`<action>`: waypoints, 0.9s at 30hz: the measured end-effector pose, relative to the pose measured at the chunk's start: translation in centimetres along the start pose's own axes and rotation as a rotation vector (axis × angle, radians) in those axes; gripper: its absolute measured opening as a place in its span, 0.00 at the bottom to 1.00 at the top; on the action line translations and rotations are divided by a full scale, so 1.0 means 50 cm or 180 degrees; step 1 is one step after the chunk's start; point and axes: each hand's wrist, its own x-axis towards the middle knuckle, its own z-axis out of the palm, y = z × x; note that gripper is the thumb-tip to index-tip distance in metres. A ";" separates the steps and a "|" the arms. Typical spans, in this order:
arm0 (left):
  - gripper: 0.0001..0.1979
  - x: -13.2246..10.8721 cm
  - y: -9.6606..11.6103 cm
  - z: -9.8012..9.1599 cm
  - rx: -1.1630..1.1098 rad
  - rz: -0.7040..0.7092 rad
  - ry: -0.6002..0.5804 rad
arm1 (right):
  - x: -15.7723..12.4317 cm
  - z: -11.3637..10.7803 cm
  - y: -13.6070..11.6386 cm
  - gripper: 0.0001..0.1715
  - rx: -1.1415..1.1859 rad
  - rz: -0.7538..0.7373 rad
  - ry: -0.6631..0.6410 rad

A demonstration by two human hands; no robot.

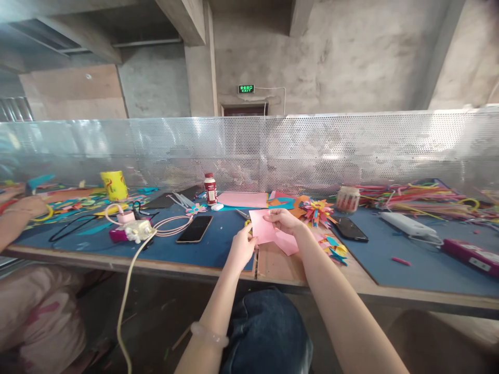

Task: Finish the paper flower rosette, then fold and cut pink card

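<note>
Between my two hands, a small sheet of pink paper (263,228) is held up over the table's front part. My left hand (244,243) pinches its lower left edge. My right hand (286,222) grips the upper right edge between thumb and fingers. Another pink paper piece (287,243) lies below my right hand on the tan board. Scissors (242,213) lie just behind my left hand, partly covered by it. A multicoloured paper flower (316,212) sits behind and right of my right hand, with small colourful paper cutouts (336,249) nearer the edge.
Left are a black phone (195,229), a power strip (132,230) with cables and a yellow can (114,185). A red bottle (210,188) stands behind. Rightward lie another phone (351,229), a glass jar (348,199) and pipe cleaners (405,199). A co-worker's arm (19,221) reaches in at far left.
</note>
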 end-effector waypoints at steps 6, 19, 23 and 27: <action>0.23 0.003 -0.007 0.001 0.0146 0.0065 -0.0080 | 0.008 -0.009 0.008 0.15 0.0048 -0.0055 0.0023; 0.23 0.005 -0.006 0.000 0.0379 0.0052 -0.0180 | 0.032 -0.020 0.024 0.08 0.0154 -0.0115 0.0253; 0.18 0.005 -0.005 0.001 0.0392 0.0038 -0.0172 | 0.034 -0.017 0.022 0.07 0.0171 -0.0071 0.0305; 0.17 0.004 -0.001 -0.001 0.0359 0.0022 -0.0105 | 0.032 -0.013 0.016 0.06 0.0175 -0.0072 0.0340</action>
